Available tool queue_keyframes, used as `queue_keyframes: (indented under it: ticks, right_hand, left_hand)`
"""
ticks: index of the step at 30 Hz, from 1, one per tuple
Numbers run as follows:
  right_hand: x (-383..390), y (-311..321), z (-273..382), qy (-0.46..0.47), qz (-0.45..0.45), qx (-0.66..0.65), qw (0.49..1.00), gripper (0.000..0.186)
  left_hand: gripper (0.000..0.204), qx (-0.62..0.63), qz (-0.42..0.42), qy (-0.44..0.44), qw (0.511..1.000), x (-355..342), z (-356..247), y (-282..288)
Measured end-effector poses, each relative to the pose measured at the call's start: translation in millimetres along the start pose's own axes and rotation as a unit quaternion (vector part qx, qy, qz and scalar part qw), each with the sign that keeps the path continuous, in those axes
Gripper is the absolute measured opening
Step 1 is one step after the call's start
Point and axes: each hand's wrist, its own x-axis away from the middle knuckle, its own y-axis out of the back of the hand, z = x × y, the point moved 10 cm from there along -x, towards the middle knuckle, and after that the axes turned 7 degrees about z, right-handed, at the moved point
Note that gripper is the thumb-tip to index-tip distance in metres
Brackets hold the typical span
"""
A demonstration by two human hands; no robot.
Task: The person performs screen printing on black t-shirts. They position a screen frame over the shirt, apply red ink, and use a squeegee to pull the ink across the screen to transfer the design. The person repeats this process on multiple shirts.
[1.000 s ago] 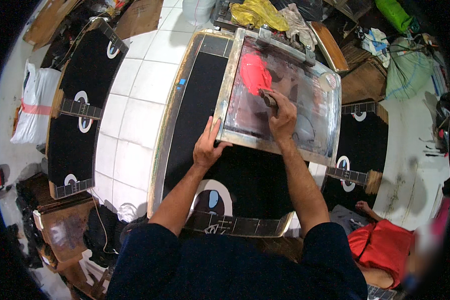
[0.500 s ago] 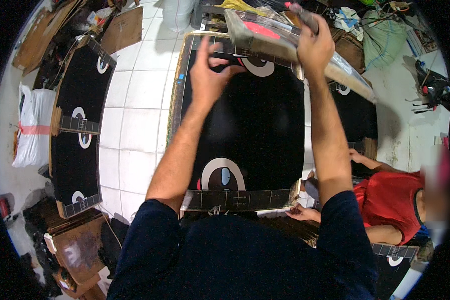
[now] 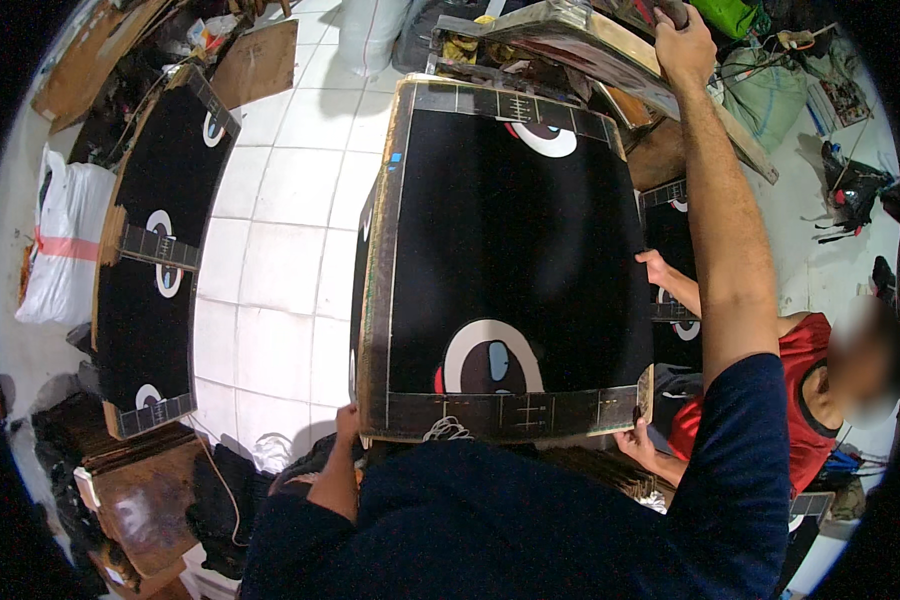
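Observation:
A black fabric panel (image 3: 520, 240) with cartoon eye prints lies flat on a board in front of me, dark ruled strips along its far and near ends. My left hand (image 3: 346, 424), partly hidden, is at the board's near left corner, its fingers hard to make out. Up at the far right, my right hand (image 3: 686, 48) is closed round a dark, blunt-ended handle (image 3: 676, 13), mostly covered by my fingers. Just beside that hand, a wood-edged printing screen (image 3: 610, 50) stands raised and tilted beyond the panel.
A co-worker in a red top (image 3: 805, 350) is at the right, with one hand (image 3: 656, 268) by the board's right edge and another (image 3: 634, 438) at its near corner. More eye-printed black panels (image 3: 155, 250) stand left. A white sack (image 3: 65, 240) leans there. White floor tiles (image 3: 280, 260) lie between.
My left hand has left the panel's far end and dropped to the near left corner. My right hand has moved farther up and right, and the screen has tilted more. The view has shifted.

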Motion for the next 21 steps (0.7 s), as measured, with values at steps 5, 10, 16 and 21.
queue_keyframes:
  ticks: [5,10,16,21]
  right_hand:
    - [0,4,0,-0.044,0.01,0.049,0.998,0.026]
    - [-11,2,-17,-0.062,0.002,0.066,0.996,0.026]
    - [-37,-20,-56,-0.03,0.037,0.15,0.988,0.054]
    - [-49,-26,-77,-0.032,0.061,0.148,0.987,0.065]
  left_hand:
    - [0.034,0.042,-0.103,-0.025,0.993,32,24,-15]
    - [0.036,-0.13,-0.138,-0.01,0.982,43,-7,-13]
    - [0.04,-0.088,-0.276,-0.079,0.954,90,-20,21]
    - [0.027,-0.197,-0.259,-0.041,0.945,119,-86,83]
